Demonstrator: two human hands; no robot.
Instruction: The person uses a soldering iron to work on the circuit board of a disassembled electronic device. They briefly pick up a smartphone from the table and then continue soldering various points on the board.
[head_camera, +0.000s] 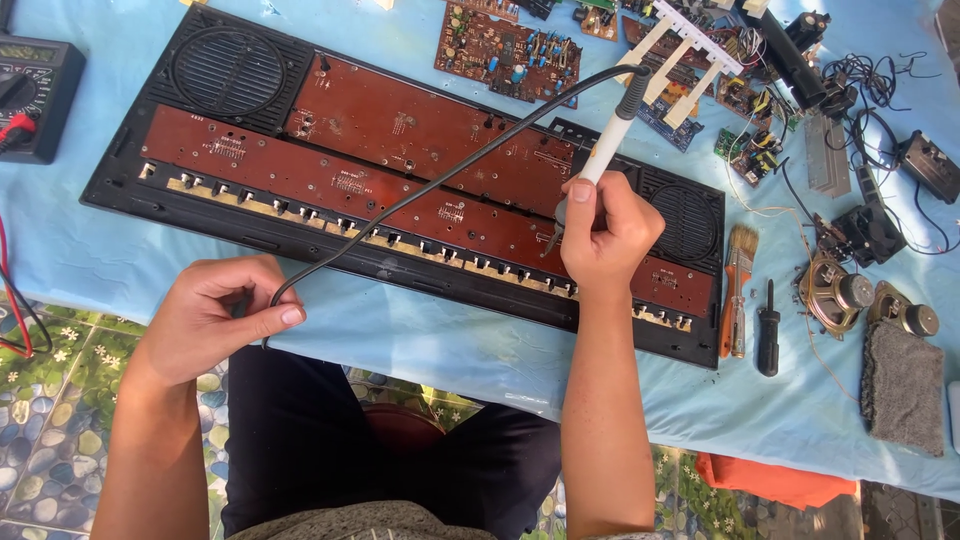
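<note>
An opened black keyboard case (120, 190) lies on the blue cloth, with long brown circuit boards (400, 125) and round speaker grilles exposed. My right hand (605, 235) grips a white-handled soldering iron (608, 145), its metal tip pointing down at the lower board near the right end. The iron's black cord (440, 178) runs diagonally across the boards to my left hand (215, 315), which pinches it at the table's near edge.
A multimeter (35, 90) sits far left with a red lead. Loose circuit boards (505, 50) lie behind the case. To the right lie a paintbrush (738, 285), a black screwdriver (768, 330), small speakers (835, 295), tangled wires and a grey cloth (903, 385).
</note>
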